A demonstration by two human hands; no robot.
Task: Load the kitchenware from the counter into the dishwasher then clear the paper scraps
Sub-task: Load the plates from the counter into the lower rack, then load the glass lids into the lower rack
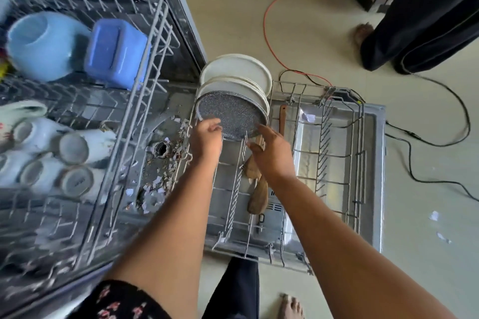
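Note:
A grey speckled plate (232, 111) stands on edge in the lower dishwasher rack (334, 155), in front of white plates (238, 70). My left hand (207, 137) touches the plate's lower left rim with curled fingers. My right hand (272, 153) hovers at its lower right rim, fingers spread, holding nothing. Wooden utensils (256, 189) lie in the rack under my right wrist. Torn paper scraps (160, 181) litter the dishwasher floor below the upper rack.
The upper rack (145, 101) at left holds a pale blue bowl (39, 44), a blue container (116, 52) and several white mugs (64, 160). Orange and black cables (269, 33) cross the floor. Another person's dark-clothed legs (420, 33) stand at the far right. Paper bits (434, 215) lie on the floor.

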